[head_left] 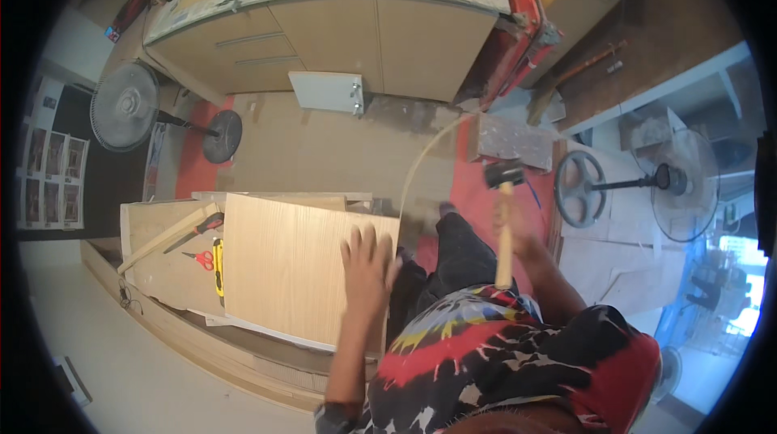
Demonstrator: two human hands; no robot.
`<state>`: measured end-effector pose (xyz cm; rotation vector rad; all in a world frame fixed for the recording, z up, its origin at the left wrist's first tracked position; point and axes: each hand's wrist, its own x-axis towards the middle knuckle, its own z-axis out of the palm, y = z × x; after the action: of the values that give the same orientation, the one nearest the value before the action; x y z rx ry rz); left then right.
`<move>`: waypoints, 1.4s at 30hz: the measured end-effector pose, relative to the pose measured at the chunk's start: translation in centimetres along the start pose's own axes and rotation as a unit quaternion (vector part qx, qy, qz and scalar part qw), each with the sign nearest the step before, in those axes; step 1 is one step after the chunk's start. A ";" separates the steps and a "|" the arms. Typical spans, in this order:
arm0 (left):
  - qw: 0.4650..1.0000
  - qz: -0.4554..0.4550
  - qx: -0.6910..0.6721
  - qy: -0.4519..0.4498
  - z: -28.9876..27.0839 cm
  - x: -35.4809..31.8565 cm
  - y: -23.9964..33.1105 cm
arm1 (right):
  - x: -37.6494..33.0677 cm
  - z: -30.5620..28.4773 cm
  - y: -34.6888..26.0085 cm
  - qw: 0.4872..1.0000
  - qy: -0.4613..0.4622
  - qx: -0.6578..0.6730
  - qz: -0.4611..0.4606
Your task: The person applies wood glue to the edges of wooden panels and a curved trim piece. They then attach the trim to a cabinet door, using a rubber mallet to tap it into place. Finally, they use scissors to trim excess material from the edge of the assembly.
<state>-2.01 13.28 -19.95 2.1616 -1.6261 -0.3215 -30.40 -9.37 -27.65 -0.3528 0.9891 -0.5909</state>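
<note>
A pale wood-grain board (283,260) lies flat on a low workbench in front of me. My left hand (371,268) is on the board near its right edge, fingers spread and holding nothing. My right hand (522,232) is closed around the wooden handle of a mallet (504,260). Its black head points up and away from me, and the mallet is held to the right of the board, apart from it. From the board's right edge a thin, light edging strip (417,163) curves up and away across the floor.
Left of the board on the bench lie a handsaw (194,232), red scissors (202,259) and a yellow tool (218,268). A standing fan (125,106) is at far left, another fan (684,183) at right. Beyond are a sink counter (340,33) and a white panel (324,92).
</note>
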 end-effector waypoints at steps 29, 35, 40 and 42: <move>0.303 -0.502 -0.703 0.402 9.4 14.7 4.2 | 33.6 21.3 -35.3 0.458 0.010 -0.604 -0.652; 0.477 -0.496 -0.719 0.097 14.5 24.0 3.4 | 16.9 9.8 -30.9 0.819 0.087 -0.395 -0.407; 0.516 -0.448 -0.730 0.012 19.8 20.4 6.4 | 11.5 -4.2 -13.5 0.811 0.104 -0.479 -0.320; 0.521 -0.441 -0.730 -0.028 21.4 18.6 7.7 | 7.7 -5.6 -8.9 0.846 0.086 -0.462 -0.252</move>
<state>-12.19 -10.27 -34.30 1.1728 0.2689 -1.3863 -34.76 -21.24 -30.96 -1.4794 1.3260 -0.5821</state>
